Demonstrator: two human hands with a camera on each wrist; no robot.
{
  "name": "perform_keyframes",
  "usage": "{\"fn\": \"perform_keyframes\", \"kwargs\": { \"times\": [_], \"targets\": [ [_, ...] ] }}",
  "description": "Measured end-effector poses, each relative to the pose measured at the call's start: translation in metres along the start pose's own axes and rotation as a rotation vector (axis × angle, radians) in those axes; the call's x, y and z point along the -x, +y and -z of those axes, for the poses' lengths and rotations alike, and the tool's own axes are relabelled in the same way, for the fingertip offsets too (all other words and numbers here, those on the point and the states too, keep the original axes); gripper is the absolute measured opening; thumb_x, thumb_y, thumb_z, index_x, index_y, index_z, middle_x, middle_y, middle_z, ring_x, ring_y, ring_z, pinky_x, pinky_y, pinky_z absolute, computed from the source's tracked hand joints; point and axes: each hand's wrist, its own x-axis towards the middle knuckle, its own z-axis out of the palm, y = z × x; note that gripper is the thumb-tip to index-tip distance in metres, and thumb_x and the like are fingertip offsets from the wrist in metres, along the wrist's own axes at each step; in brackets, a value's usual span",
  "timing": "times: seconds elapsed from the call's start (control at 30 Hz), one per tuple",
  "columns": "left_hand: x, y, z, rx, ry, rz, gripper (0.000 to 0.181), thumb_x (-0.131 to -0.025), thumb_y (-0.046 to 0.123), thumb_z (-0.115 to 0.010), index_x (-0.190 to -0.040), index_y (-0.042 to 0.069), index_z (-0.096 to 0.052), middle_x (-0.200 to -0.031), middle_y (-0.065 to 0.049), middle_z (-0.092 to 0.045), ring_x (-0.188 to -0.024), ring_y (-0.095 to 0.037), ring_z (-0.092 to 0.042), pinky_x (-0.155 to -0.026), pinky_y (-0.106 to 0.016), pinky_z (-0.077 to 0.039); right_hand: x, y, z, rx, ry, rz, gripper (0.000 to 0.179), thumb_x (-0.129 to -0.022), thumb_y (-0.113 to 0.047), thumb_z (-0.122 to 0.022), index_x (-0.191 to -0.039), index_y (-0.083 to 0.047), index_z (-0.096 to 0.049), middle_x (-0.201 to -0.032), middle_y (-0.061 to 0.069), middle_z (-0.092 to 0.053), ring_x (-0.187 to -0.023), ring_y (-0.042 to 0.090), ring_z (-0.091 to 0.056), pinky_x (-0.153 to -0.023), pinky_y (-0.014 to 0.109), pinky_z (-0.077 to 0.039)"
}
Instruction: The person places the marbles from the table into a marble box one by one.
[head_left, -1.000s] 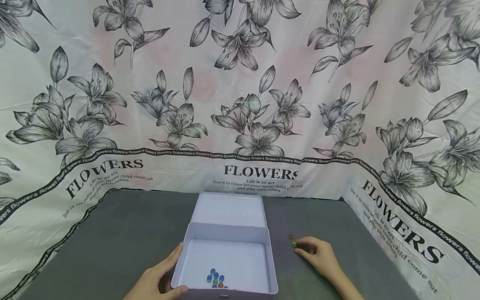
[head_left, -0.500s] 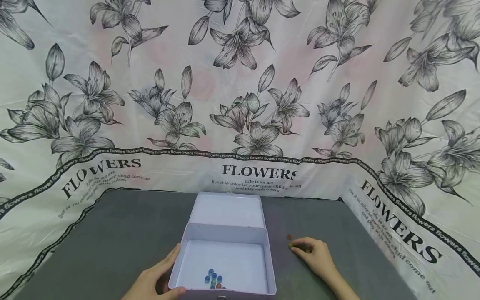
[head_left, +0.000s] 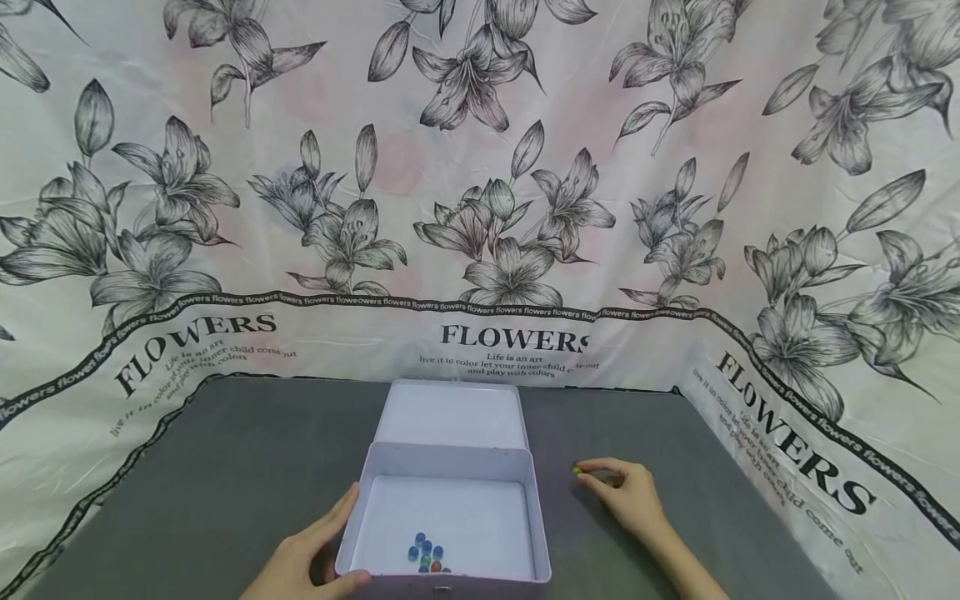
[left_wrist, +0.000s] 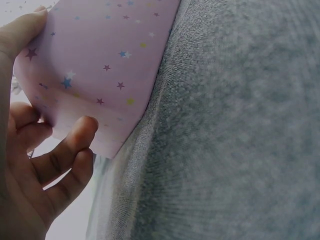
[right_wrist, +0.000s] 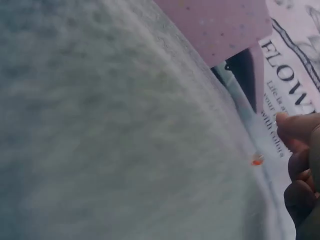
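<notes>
A pale lilac box point(head_left: 536, 533) stands with its lid point(head_left: 450, 414) thrown back. Its outside shows a star pattern point(left_wrist: 106, 67) in the left wrist view. Several marbles point(head_left: 426, 547), mostly blue with a green and an orange one, lie inside near the front wall. My left hand point(head_left: 303, 554) holds the box at its front left corner, thumb at the front rim and fingers along the side. To the right of the box, my right hand point(head_left: 626, 496) pinches a yellow-green marble point(head_left: 577, 470) between thumb and forefinger. In the right wrist view an orange marble point(right_wrist: 257, 160) lies on the table near that hand.
The grey cloth-covered table point(head_left: 247, 467) extends on both sides of the box. A white curtain point(head_left: 517, 342) printed with flowers and lettering encloses it at the back and sides.
My right hand, with the yellow-green marble, has shifted left and a little farther away. The orange marble on the table is now hidden in the head view. My left hand stays on the box.
</notes>
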Motion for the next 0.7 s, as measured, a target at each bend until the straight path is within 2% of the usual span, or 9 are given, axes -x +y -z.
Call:
{"fn": "perform_keyframes", "kwargs": {
  "times": [0.07,0.2,0.27,0.37,0.5,0.57,0.7],
  "targets": [
    [-0.001,0.002,0.001,-0.006,-0.001,0.021,0.1,-0.091,0.039,-0.085,-0.167,0.005,-0.03,-0.166,-0.028,-0.034,-0.07,0.001,-0.054,-0.061,-0.022,-0.049,-0.006,-0.012,0.004,-0.039,-0.013,0.002,0.016,-0.09,-0.016,-0.085,-0.105,-0.01,-0.084,-0.098,0.013,-0.082,-0.045,0.0,-0.039,-0.043,0.021,-0.032],
    [-0.003,0.004,0.003,-0.017,-0.004,0.045,0.101,-0.091,0.041,-0.084,-0.167,0.006,-0.028,-0.167,-0.028,-0.033,-0.078,-0.001,-0.056,-0.063,-0.023,-0.049,-0.021,-0.039,0.017,-0.074,-0.002,0.075,0.017,-0.095,-0.014,-0.081,-0.11,-0.006,-0.082,-0.098,0.02,-0.08,-0.044,0.001,-0.032,-0.039,0.025,-0.028],
    [-0.004,0.004,0.004,-0.027,-0.001,0.04,0.101,-0.091,0.041,-0.084,-0.167,0.005,-0.028,-0.167,-0.027,-0.032,-0.082,-0.002,-0.057,-0.063,-0.023,-0.049,-0.029,-0.052,0.025,-0.069,0.022,0.121,0.017,-0.096,-0.014,-0.08,-0.111,-0.006,-0.082,-0.099,0.02,-0.08,-0.044,0.002,-0.031,-0.039,0.028,-0.029],
    [-0.004,0.003,0.004,-0.037,0.004,0.031,0.101,-0.09,0.041,-0.085,-0.167,0.006,-0.029,-0.168,-0.026,-0.03,-0.091,-0.003,-0.057,-0.065,-0.023,-0.048,-0.038,-0.067,0.035,-0.044,0.071,0.175,0.017,-0.097,-0.014,-0.08,-0.112,-0.007,-0.082,-0.102,0.012,-0.081,-0.044,0.004,-0.035,-0.04,0.031,-0.031],
    [-0.004,0.002,0.002,-0.019,-0.005,0.016,0.1,-0.091,0.04,-0.085,-0.167,0.007,-0.029,-0.167,-0.027,-0.033,-0.083,0.001,-0.056,-0.063,-0.022,-0.049,-0.042,-0.078,0.04,-0.034,0.102,0.197,0.017,-0.096,-0.013,-0.08,-0.112,-0.008,-0.082,-0.103,0.005,-0.082,-0.046,0.007,-0.044,-0.043,0.032,-0.033],
    [-0.003,0.001,0.001,-0.004,-0.01,0.012,0.1,-0.091,0.039,-0.085,-0.167,0.006,-0.029,-0.166,-0.029,-0.034,-0.072,0.0,-0.054,-0.061,-0.022,-0.049,-0.041,-0.081,0.036,-0.052,0.09,0.2,0.017,-0.096,-0.012,-0.08,-0.112,-0.007,-0.082,-0.102,0.006,-0.082,-0.044,0.006,-0.042,-0.041,0.032,-0.032],
    [0.0,0.002,0.0,0.005,-0.011,0.032,0.101,-0.09,0.04,-0.085,-0.167,0.005,-0.029,-0.167,-0.028,-0.033,-0.068,0.0,-0.054,-0.06,-0.022,-0.049,-0.043,-0.086,0.021,-0.092,0.051,0.208,0.017,-0.095,-0.011,-0.08,-0.111,-0.006,-0.082,-0.101,0.014,-0.081,-0.043,0.004,-0.033,-0.04,0.029,-0.03]
  ]
}}
